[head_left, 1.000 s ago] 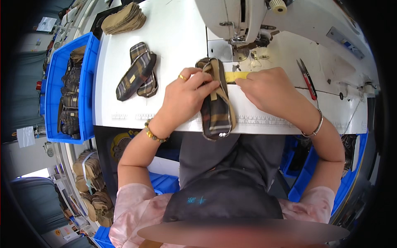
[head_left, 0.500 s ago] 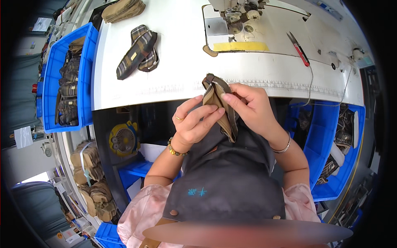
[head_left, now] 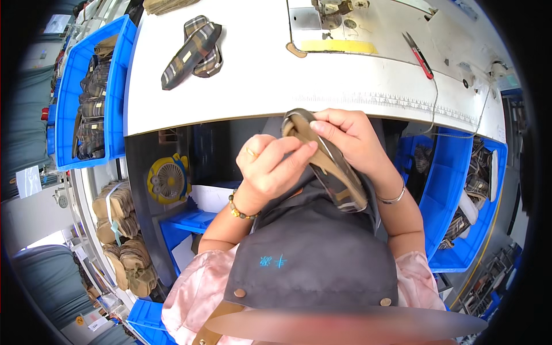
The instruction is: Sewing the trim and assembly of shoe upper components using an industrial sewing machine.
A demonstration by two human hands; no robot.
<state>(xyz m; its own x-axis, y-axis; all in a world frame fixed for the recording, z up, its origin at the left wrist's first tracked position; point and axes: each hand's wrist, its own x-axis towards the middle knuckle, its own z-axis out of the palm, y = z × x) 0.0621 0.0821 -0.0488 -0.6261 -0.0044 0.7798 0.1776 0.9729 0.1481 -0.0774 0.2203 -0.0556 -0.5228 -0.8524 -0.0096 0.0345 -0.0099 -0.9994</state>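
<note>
Over my lap, below the table's front edge, I hold a plaid zippered pouch tilted diagonally, its tan lining showing. My right hand is closed on its upper right side, thumb across the rim. My left hand has curled fingers, with thumb and fingertips pinched at the lining and zipper opening. Two more plaid pouches lie crossed on the white table.
Sewing machine at the back, red-handled snips on the right. Blue crates of pieces stand left and right. Yellow fan and bundled tan pieces sit below left.
Both hands have brought the pouch off the tabletop down over my lap. Since half a second ago it has tilted, its lower end swinging right, and my left fingers have curled more.
</note>
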